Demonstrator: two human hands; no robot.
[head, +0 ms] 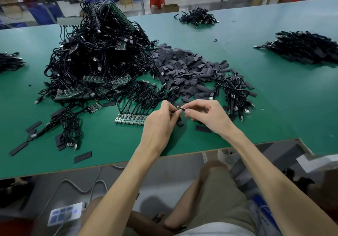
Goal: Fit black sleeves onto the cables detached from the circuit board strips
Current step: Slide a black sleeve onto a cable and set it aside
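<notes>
Green bench [274, 107], seen from the near edge.

- Left hand [161, 118] and right hand [206, 115] meet mid-bench. The fingertips of both are pinched on one cable end [181, 108], a small bare board tip held just above the surface. There is a dark bit at the right fingertips. It may be a sleeve going on, but I cannot tell.
- Handling, my guess: the tip is light, stiff and small, with fragile solder joints, so hold it by its edges close behind the wire. The lead is limp and snags on its neighbours. Sleeves look thin, flat and soft, so pinch the long edges to open the mouth.
- From the hands:
  - Sleeve heap [186, 71] at 12 o'clock, far too many to count.
  - Big tangle of cables and strips [91, 58] at 10 o'clock. Several strips show in it, number unclear.
  - One circuit board strip [130, 119] lies flat at 9 o'clock, just beside the left hand. It carries a row of leads too crowded to count.
  - One loose bundle [236, 91] at 2 o'clock.
- Three outlying piles: far pile [198, 17] at 12, right pile [303, 47] at 2, left pile [9, 61] at 10.
- Stray sleeves [82, 156] lie scattered at 8 o'clock, roughly half a dozen.
</notes>
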